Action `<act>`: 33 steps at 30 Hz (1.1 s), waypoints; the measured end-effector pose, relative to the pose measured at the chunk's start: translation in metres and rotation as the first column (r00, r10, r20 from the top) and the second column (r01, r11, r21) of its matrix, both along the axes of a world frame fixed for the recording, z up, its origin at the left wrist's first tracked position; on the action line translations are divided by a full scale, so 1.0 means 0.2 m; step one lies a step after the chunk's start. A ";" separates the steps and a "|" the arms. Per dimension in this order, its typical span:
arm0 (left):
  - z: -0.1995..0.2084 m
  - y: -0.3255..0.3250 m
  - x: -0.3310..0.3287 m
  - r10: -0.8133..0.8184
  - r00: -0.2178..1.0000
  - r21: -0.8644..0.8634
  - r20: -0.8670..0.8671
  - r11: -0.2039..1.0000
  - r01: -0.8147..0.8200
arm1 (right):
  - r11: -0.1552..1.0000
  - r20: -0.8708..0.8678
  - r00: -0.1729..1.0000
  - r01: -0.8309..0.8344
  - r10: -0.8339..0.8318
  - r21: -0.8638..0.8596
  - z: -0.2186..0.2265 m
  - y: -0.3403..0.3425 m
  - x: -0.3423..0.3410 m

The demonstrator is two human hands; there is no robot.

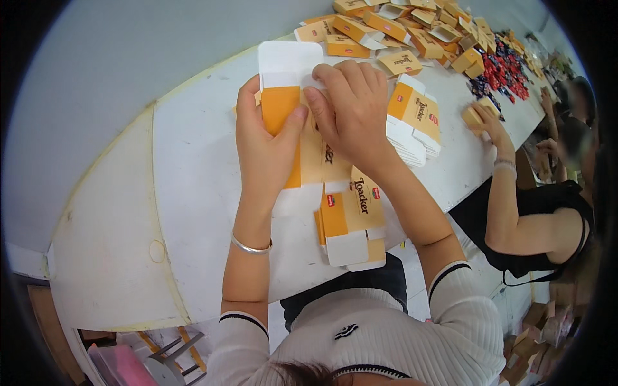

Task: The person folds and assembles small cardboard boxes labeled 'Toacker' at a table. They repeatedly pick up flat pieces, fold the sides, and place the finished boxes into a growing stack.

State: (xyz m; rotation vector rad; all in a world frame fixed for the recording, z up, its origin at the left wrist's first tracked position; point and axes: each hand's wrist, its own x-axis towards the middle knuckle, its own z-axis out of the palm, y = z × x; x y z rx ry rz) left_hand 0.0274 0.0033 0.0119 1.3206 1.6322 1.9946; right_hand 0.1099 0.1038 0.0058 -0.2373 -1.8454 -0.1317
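Note:
In front of me an orange and cream cardboard carton (281, 106) stands with its white end flaps (290, 58) raised at the far end. My left hand (264, 151) is wrapped round its left side, the thumb pressed on the orange panel. At its far right corner my right hand (357, 109) has curled fingers and thumb at the white flap, covering part of the printed face. Nearer to me, a few flattened cartons (360, 212) lie at the table edge. A stack of flat cartons (415, 119) rests just right of my right hand.
Many folded cartons (386, 29) are heaped at the far side of the white table (199, 167). Beside them lies a pile of red and dark blue wrapped pieces (505, 71). A co-worker's hand (492, 125) holds a small carton on the right. A wall borders the left.

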 end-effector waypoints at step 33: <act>0.00 -0.02 -0.06 -0.507 0.761 0.256 0.405 0.862 0.438 | -0.135 -0.573 0.512 -0.660 0.640 -0.739 0.09 -0.01 -0.01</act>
